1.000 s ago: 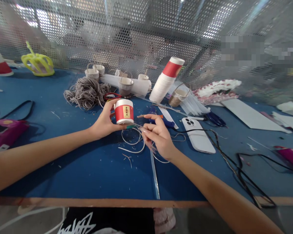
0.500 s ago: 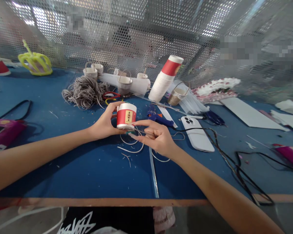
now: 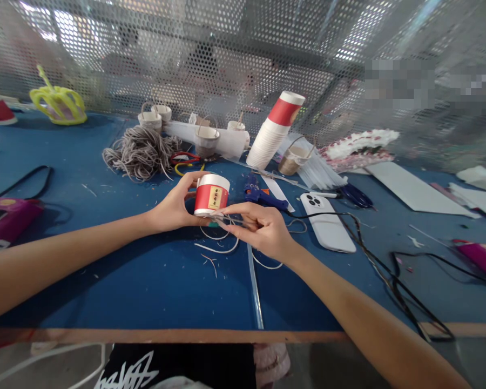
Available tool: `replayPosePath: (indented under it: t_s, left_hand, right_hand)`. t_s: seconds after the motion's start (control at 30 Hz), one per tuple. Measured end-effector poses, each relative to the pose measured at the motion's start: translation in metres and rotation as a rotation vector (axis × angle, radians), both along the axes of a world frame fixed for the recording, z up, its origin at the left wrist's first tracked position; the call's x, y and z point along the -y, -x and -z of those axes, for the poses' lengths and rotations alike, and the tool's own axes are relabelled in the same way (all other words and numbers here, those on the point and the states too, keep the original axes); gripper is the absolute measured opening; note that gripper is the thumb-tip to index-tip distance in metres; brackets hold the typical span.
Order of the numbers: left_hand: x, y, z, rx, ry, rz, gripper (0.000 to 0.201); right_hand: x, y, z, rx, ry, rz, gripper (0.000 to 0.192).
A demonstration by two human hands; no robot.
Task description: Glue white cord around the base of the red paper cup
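My left hand (image 3: 176, 205) is wrapped round the side of a red and white paper cup (image 3: 211, 195), which is slightly tilted and bears a yellow label. My right hand (image 3: 267, 229) is closed on a thin metal tool (image 3: 238, 220), its tip at the cup's lower edge; whether it is tweezers or snips I cannot make out. A small teal patch (image 3: 213, 223) shows under the cup. Loops of thin white cord (image 3: 221, 252) lie on the blue table below both hands.
Behind my hands are a grey yarn heap (image 3: 141, 154), a leaning stack of paper cups (image 3: 269, 135) and small handled baskets (image 3: 207, 141). A blue glue gun (image 3: 263, 194) and white phone (image 3: 328, 222) lie right of the cup. Black cables (image 3: 372, 259) trail to the table edge.
The paper cup has tilted a little and shifted slightly right and down. My right hand and the metal tool have moved slightly, staying at the cup's lower edge.
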State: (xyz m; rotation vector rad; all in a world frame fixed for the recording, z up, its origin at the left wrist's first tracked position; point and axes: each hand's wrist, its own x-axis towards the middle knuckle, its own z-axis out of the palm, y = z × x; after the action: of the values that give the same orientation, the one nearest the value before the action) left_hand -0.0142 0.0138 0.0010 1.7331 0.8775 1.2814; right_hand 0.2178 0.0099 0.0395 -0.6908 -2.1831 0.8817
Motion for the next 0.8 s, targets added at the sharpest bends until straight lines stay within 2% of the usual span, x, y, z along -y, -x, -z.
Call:
replayPosePath:
  t_s: [0.13,0.27,0.37,0.57,0.8]
  left_hand:
    - [0.0021,-0.001,-0.0051,-0.016,0.071,0.008,0.086]
    - [0.0042,-0.0013,-0.0099,-0.027,0.139,0.023,0.087]
    - [0.0045,-0.0012,-0.0101,-0.021,0.166,0.029,0.088]
    - [0.0034,-0.0012,-0.0086,0.003,0.161,0.06,0.086]
    - [0.0025,0.0008,-0.0069,0.013,0.128,0.076,0.08]
  right_hand:
    - [-0.0017,0.0006,0.0035,-0.049,-0.117,-0.007,0.02]
    - [-0.0035,0.0015,0.0089,-0.184,-0.199,-0.026,0.032]
    - [-0.0035,0.0003,0.0096,-0.17,-0.237,-0.036,0.037]
    - [-0.0008,-0.0014,0.0039,-0.081,-0.296,-0.054,0.02]
    - [-0.0006,-0.0011,0.0041,-0.104,-0.289,-0.01,0.016]
